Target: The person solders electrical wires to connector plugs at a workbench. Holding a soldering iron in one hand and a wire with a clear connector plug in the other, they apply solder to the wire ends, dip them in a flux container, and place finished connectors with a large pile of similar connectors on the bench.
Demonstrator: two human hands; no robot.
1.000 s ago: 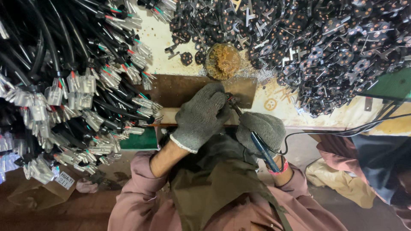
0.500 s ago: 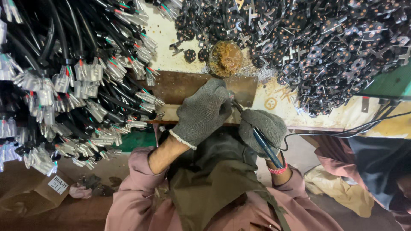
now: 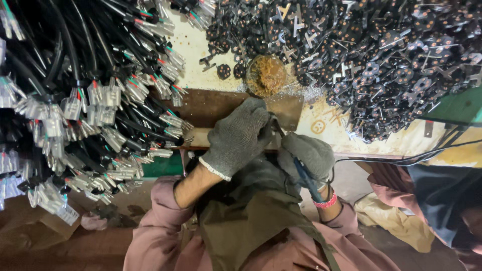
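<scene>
A mass of black cables (image 3: 75, 100) with metal ends is heaped at the left, and a pile of small black parts (image 3: 381, 55) at the upper right. A brown wooden block (image 3: 211, 108) is pressed under the gloved left hand (image 3: 238, 138), fingers curled together. A blue-handled tool (image 3: 307, 178) is clamped in the gloved right hand (image 3: 307, 155), its tip at the block beside the left hand.
</scene>
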